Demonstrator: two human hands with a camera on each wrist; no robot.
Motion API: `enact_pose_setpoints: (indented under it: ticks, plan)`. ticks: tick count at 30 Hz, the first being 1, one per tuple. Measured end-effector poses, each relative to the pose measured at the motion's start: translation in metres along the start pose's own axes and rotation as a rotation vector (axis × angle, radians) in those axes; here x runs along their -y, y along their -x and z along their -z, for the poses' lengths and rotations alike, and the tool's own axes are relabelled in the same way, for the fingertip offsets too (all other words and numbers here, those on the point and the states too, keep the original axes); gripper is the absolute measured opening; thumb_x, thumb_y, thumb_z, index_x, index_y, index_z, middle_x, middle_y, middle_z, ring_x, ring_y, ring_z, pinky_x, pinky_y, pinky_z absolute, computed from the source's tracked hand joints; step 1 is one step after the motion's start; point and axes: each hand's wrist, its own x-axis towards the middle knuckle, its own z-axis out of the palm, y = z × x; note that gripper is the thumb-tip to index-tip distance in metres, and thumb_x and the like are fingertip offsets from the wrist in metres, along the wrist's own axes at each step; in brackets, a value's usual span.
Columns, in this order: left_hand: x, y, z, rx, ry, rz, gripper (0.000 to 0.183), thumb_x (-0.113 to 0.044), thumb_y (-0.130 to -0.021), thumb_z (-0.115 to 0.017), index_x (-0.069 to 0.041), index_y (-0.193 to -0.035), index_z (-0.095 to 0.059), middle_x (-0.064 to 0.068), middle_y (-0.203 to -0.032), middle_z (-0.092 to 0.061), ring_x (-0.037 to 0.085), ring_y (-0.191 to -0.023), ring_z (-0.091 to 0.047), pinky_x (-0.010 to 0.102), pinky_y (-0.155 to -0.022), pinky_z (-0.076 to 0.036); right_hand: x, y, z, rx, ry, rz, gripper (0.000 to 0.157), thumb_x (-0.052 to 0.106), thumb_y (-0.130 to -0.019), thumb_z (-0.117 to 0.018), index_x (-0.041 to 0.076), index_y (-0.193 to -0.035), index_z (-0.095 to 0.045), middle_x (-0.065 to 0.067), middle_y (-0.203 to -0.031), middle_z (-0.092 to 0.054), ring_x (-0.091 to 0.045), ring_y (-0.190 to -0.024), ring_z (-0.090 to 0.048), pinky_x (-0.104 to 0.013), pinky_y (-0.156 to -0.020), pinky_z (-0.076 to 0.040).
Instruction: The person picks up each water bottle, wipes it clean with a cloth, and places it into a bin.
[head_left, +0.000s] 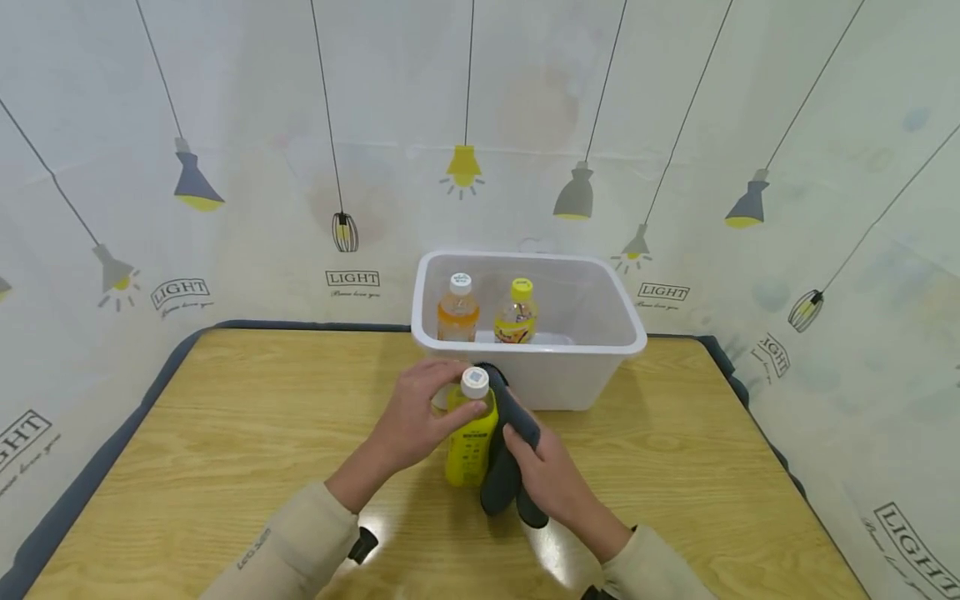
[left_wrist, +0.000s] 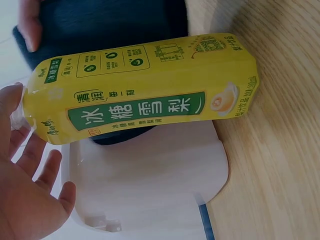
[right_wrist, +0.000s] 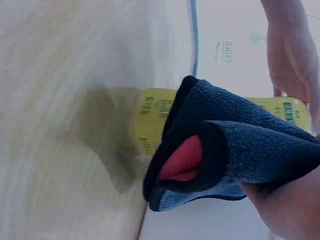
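A yellow drink bottle (head_left: 467, 446) with a white cap (head_left: 475, 382) is upright in front of the tub. My left hand (head_left: 418, 414) pinches it around the neck just below the cap, thumb on the near side. In the left wrist view the yellow bottle (left_wrist: 145, 85) shows its green label with white characters. My right hand (head_left: 552, 473) grips a folded dark blue cloth (head_left: 504, 467) against the bottle's right side. The right wrist view shows the cloth (right_wrist: 215, 145) folded over, with black edging and a red inner side, covering the bottle's middle.
Behind the hands stands a white plastic tub (head_left: 551, 379) on the wooden table (head_left: 262, 417). Inside it are an orange-labelled bottle (head_left: 457, 317) with a white cap and a bottle with a yellow cap (head_left: 522, 289). A printed wall covering (head_left: 262, 183) surrounds the table.
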Motion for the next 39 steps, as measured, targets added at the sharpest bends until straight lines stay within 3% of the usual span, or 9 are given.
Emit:
enact_pose_setpoints:
  ticks: [5,10,14,23,28,34,39]
  plan:
    - [-0.001,0.000,0.000,-0.004,-0.001,-0.001,0.040,-0.033,-0.083,-0.077,-0.014,-0.117,-0.069,-0.001,-0.114,-0.071,0.018,-0.112,-0.062,0.043,-0.099,-0.049,0.008,-0.003,0.003,-0.032,0.025,0.165,0.050,0.023,-0.106,-0.039,0.014,-0.154,-0.027,-0.004,-0.159,-0.030,-0.020,-0.146,-0.030,-0.040,-0.118,-0.028]
    - [-0.002,0.000,0.000,-0.015,-0.008,-0.008,0.039,-0.032,-0.084,-0.077,-0.012,-0.116,-0.069,0.000,-0.113,-0.072,0.019,-0.111,-0.063,0.044,-0.098,-0.049,0.009,-0.005,0.001,-0.077,0.313,0.388,0.058,0.013,-0.100,-0.050,0.010,-0.154,-0.027,-0.009,-0.158,-0.034,-0.026,-0.143,-0.038,-0.043,-0.114,-0.036]
    - [-0.001,0.000,-0.002,-0.017,-0.013,-0.008,0.038,-0.031,-0.084,-0.076,-0.012,-0.117,-0.069,0.000,-0.113,-0.072,0.019,-0.111,-0.063,0.044,-0.097,-0.049,0.004,-0.005,-0.001,-0.106,0.472,0.444,0.065,0.013,-0.097,-0.055,0.007,-0.154,-0.025,-0.010,-0.159,-0.031,-0.027,-0.142,-0.038,-0.046,-0.112,-0.038]
    - [-0.002,0.000,-0.001,0.002,-0.007,0.013,0.040,-0.034,-0.084,-0.076,-0.013,-0.117,-0.068,0.000,-0.115,-0.071,0.018,-0.113,-0.062,0.042,-0.099,-0.049,-0.013,-0.002,-0.009,-0.109,0.342,0.404,0.068,0.008,-0.098,-0.054,0.011,-0.156,-0.019,-0.013,-0.161,-0.024,-0.030,-0.145,-0.031,-0.029,-0.118,-0.025]
    - [0.000,0.000,-0.002,0.015,0.011,0.023,0.039,-0.035,-0.085,-0.075,-0.016,-0.117,-0.068,-0.003,-0.115,-0.071,0.015,-0.112,-0.061,0.041,-0.099,-0.049,-0.021,0.001,-0.009,-0.089,0.299,0.348,0.067,0.007,-0.098,-0.052,0.011,-0.156,-0.019,-0.012,-0.159,-0.030,-0.027,-0.143,-0.036,-0.038,-0.116,-0.032]
    - [-0.001,-0.001,-0.002,0.008,0.011,0.032,0.038,-0.035,-0.084,-0.076,-0.016,-0.116,-0.068,-0.003,-0.114,-0.071,0.016,-0.113,-0.061,0.041,-0.099,-0.049,-0.031,0.006,-0.007,0.083,0.286,0.122,0.065,0.015,-0.101,-0.049,0.030,-0.156,-0.018,0.001,-0.156,-0.036,-0.015,-0.141,-0.038,-0.046,-0.114,-0.036]
    - [-0.002,-0.001,-0.002,0.003,0.002,0.022,0.038,-0.033,-0.083,-0.076,-0.015,-0.116,-0.068,-0.002,-0.113,-0.072,0.018,-0.111,-0.062,0.043,-0.096,-0.050,-0.038,0.005,-0.005,0.178,0.332,0.061,0.065,0.015,-0.101,-0.047,0.023,-0.157,-0.015,-0.003,-0.158,-0.033,-0.019,-0.143,-0.036,-0.048,-0.114,-0.035]
